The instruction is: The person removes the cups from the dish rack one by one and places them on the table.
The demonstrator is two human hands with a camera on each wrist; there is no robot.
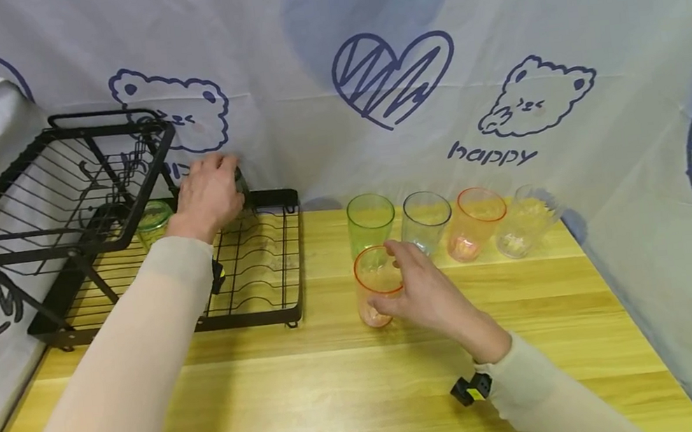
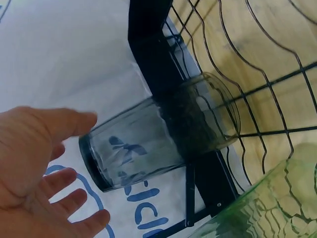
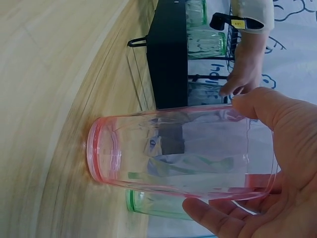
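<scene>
My left hand, fingers apart, is at an upturned smoky see-through tumbler on the far side of the black wire rack — my right hand curls round an upright, pink see-through tumbler, right of it.

I am holding a see-through pink tumbler near its red rim; it is standing upright on the wooden table at about my twelve o'clock, showing a thick, glossy base. At ten o'clock from it, a smoky grey, transparent tumbler is resting mouth down in the black rack, its dark base facing up.
</scene>
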